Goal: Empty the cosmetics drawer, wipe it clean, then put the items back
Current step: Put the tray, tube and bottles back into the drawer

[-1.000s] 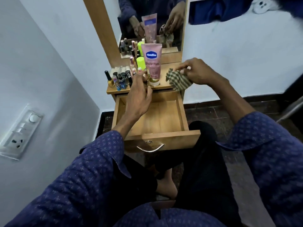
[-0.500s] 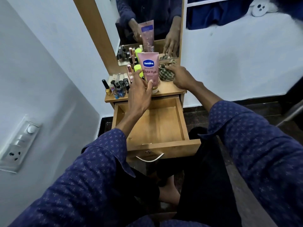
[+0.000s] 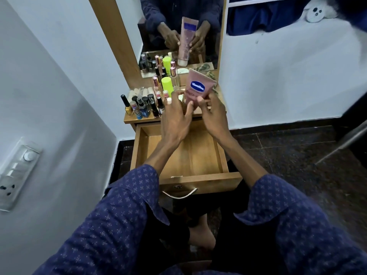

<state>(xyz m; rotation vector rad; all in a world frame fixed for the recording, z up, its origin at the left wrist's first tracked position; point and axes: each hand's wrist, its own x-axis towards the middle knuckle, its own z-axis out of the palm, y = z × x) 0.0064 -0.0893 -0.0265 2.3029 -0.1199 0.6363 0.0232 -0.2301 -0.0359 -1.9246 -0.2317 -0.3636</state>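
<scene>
Holding a pink Vaseline lotion tube (image 3: 196,90) between both hands, the person keeps it above the back edge of the open wooden drawer (image 3: 184,155), tilted with its crimped end leaning up and to the right. The right hand (image 3: 213,118) has its fingers curled round the tube's lower right side, fingertips pressed on the pink face. The left hand (image 3: 174,120) meets the tube from the left with fingers spread and only lightly bent — whether it truly grips or merely steadies the tube cannot be told.

The drawer is pulled fully out toward the person; only its bare wood floor shows between the forearms, and a curved metal handle (image 3: 179,193) hangs on its front panel.

The dressing-table top (image 3: 139,120) behind it carries the cosmetics. At its left stands a tight cluster of nail polish bottles (image 3: 143,107) with dark caps, one with a yellow body at the far left. Behind these rise a neon-green bottle (image 3: 166,84) and slim pink-capped tubes (image 3: 156,82). A checked cloth (image 3: 213,75) lies at the back right of the top, mostly hidden by the lotion tube.

The mirror (image 3: 178,36) reflects both hands and the tube — a switch panel (image 3: 17,173) sits on the left wall.
</scene>
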